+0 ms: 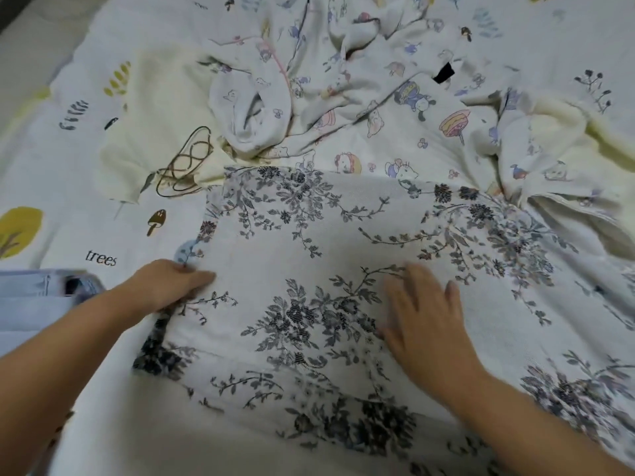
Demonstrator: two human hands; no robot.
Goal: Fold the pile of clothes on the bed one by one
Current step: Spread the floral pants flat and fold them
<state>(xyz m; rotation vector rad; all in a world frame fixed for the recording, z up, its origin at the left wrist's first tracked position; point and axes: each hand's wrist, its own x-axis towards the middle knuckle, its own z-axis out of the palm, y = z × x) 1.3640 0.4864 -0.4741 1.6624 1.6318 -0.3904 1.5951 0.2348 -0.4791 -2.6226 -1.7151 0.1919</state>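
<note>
L hand (171, 286) pinches left edge of floral garment (309, 269); R hand (426, 321) flat, fingers spread, pressing its middle.

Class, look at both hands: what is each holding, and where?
The left hand grips the floral garment at its left edge; the right hand lies flat on it, holding nothing.

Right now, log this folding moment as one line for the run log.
step: folding floral garment | left hand: grips its left edge | right hand: flat on it, smoothing | pile: cartoon-print clothes unfolded behind
</note>
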